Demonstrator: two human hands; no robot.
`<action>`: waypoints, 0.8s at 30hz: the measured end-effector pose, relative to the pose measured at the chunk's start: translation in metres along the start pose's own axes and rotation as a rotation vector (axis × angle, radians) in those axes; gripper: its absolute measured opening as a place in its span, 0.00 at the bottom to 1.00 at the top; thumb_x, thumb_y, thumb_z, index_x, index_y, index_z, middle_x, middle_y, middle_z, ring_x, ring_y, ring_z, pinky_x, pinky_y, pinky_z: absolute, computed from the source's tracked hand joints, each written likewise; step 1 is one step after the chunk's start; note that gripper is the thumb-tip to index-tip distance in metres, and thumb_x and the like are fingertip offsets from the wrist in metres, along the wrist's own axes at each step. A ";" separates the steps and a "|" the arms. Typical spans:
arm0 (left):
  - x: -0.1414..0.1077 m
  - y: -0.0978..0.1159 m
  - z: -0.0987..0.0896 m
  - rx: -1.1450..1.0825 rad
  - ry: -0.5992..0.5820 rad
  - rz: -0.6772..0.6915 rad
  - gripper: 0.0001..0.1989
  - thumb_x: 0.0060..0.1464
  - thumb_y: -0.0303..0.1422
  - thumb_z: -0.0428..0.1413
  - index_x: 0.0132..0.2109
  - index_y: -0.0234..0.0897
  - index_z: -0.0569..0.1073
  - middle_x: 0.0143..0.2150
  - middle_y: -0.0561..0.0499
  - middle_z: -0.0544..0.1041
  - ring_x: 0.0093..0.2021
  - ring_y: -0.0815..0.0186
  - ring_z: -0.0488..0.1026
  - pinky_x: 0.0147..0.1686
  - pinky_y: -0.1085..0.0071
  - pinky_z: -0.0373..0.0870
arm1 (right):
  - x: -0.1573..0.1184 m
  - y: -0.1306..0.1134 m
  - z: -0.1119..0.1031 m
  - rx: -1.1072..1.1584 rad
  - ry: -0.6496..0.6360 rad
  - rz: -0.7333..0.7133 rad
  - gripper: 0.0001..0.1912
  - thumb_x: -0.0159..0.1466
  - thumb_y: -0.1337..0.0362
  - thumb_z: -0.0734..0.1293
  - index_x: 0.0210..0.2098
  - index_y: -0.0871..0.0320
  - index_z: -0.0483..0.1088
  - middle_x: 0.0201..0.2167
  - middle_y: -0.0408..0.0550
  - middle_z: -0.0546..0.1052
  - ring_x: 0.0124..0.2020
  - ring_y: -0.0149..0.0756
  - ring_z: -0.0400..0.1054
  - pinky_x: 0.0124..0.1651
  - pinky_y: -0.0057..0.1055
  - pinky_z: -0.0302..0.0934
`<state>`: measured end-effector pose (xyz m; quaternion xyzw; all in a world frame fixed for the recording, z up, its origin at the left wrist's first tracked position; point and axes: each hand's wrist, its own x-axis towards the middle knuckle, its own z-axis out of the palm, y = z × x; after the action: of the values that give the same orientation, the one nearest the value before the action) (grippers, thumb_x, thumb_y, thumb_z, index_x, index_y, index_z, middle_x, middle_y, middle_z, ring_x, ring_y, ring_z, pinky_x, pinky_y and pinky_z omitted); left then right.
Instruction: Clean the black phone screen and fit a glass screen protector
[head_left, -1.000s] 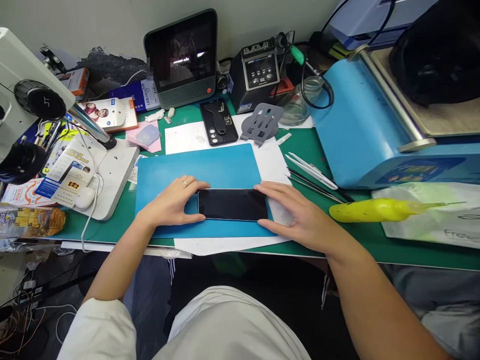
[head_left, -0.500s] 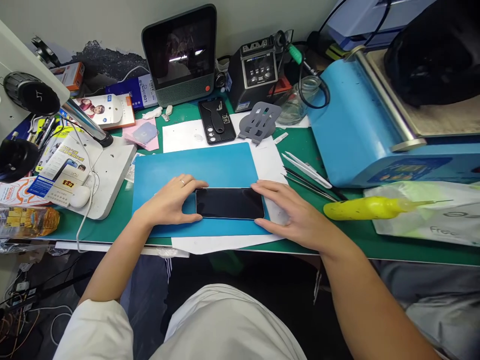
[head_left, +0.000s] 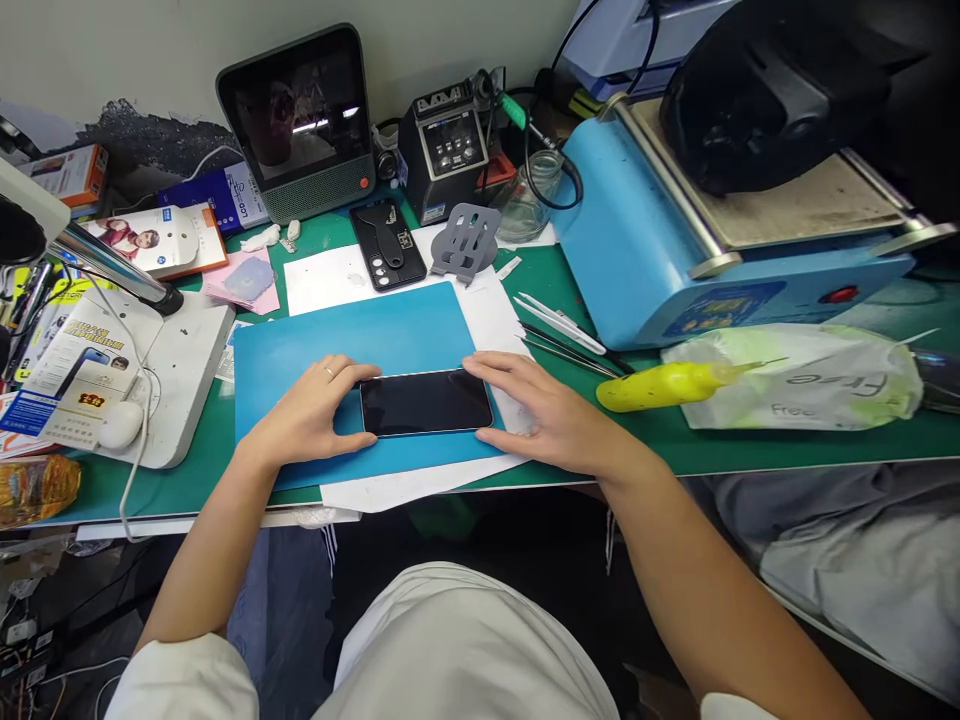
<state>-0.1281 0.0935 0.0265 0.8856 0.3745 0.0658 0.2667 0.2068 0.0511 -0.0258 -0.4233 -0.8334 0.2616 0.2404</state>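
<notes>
A black phone (head_left: 426,404) with a dark screen lies flat, screen up, on a blue mat (head_left: 345,335). My left hand (head_left: 319,408) rests at its left end, thumb and fingers touching the corners. At the right end, my right hand (head_left: 536,415) has its thumb and fingers on the corners. Between them both hands hold the phone by its ends. White paper (head_left: 375,492) shows from under the mat. Behind the mat lies a black phone case or back (head_left: 388,245), beside a grey slotted stand (head_left: 466,243).
White tweezers (head_left: 561,322) and a yellow bottle (head_left: 660,387) lie right of the mat. A blue machine (head_left: 637,240) stands at the back right. A smart display (head_left: 300,120) and soldering station (head_left: 444,150) stand behind. A white stand base (head_left: 180,385) sits left.
The view has turned to the right, so the bench things appear further left. Both hands keep their places at the ends of the phone.
</notes>
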 end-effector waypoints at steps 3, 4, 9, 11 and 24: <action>0.000 0.000 0.001 -0.001 -0.004 -0.004 0.32 0.57 0.41 0.65 0.65 0.43 0.62 0.58 0.45 0.71 0.58 0.52 0.70 0.58 0.55 0.69 | -0.001 0.001 0.001 -0.009 0.002 0.012 0.36 0.70 0.54 0.67 0.73 0.45 0.54 0.69 0.53 0.66 0.69 0.52 0.61 0.69 0.52 0.63; 0.000 0.000 0.001 0.000 -0.006 -0.005 0.33 0.57 0.41 0.65 0.65 0.43 0.62 0.59 0.44 0.71 0.58 0.52 0.69 0.58 0.55 0.69 | -0.001 0.001 0.002 -0.012 0.003 0.017 0.35 0.70 0.54 0.67 0.73 0.45 0.54 0.69 0.53 0.66 0.69 0.52 0.61 0.69 0.52 0.63; 0.000 0.001 0.001 0.029 0.004 0.002 0.36 0.57 0.45 0.65 0.67 0.42 0.61 0.62 0.43 0.71 0.59 0.51 0.67 0.60 0.53 0.66 | -0.002 0.002 0.003 -0.022 0.009 0.042 0.35 0.70 0.53 0.67 0.73 0.46 0.54 0.69 0.54 0.66 0.69 0.51 0.61 0.68 0.52 0.63; 0.000 0.001 0.000 0.034 0.011 -0.002 0.36 0.57 0.46 0.65 0.66 0.42 0.61 0.63 0.44 0.71 0.60 0.50 0.66 0.61 0.52 0.66 | -0.002 0.003 0.004 -0.017 0.008 0.051 0.36 0.70 0.52 0.67 0.73 0.46 0.53 0.69 0.54 0.66 0.69 0.51 0.62 0.68 0.52 0.63; -0.002 0.004 0.001 0.030 0.028 -0.010 0.35 0.57 0.44 0.65 0.66 0.43 0.61 0.60 0.44 0.74 0.58 0.49 0.68 0.59 0.51 0.64 | -0.003 0.003 0.006 -0.008 0.005 0.078 0.36 0.69 0.48 0.66 0.73 0.46 0.55 0.67 0.55 0.68 0.68 0.56 0.64 0.67 0.56 0.63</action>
<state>-0.1263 0.0895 0.0282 0.8865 0.3837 0.0712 0.2486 0.2063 0.0487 -0.0326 -0.4570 -0.8167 0.2666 0.2304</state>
